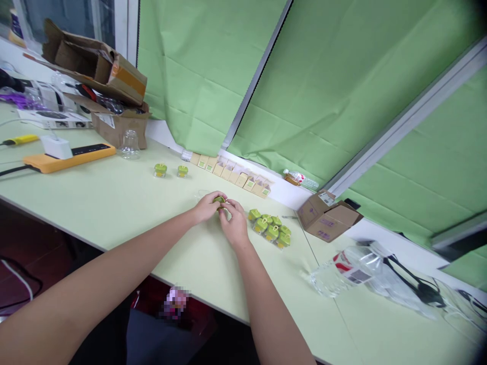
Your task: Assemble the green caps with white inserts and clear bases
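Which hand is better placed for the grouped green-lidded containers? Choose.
Right, likely: the right hand is closer to the grouped containers, while the left hand sits farther off, though both are at another container.

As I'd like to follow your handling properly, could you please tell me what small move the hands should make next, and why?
Perhaps the right hand should ease its fingers aside while the left hand holds the small green item, because fingers cover much of it and its state can't be judged, whereas the grouped green-topped containers show plainly.
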Tool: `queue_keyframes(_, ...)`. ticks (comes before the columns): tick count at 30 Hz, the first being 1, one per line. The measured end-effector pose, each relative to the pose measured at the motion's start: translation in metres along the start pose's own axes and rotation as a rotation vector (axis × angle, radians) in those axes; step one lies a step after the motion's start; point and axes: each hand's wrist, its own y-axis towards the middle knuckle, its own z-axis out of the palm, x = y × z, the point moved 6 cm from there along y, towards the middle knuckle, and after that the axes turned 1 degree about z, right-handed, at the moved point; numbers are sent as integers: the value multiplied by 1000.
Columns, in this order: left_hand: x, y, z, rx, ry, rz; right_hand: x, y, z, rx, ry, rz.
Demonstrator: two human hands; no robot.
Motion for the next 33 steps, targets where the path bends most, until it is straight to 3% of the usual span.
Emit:
queue_keyframes(8, 2, -4, 14, 86, -415, -182, -10, 3, -5, -57, 23, 88)
queue_keyframes(14, 3, -6, 18, 120, -445, -189, -15, 5, -10, -92, 96, 170)
queue_keyframes(21, 2, -11, 22, 176, -495, -261, -5, 4, -10, -89, 98, 151)
queue_keyframes(28, -1, -8, 21, 106, -612, -237, 6, 5, -9, -124, 149, 71)
queue_keyframes(33, -1, -9, 20, 108, -605, -264, 5, 4, -13, -167, 209, 123)
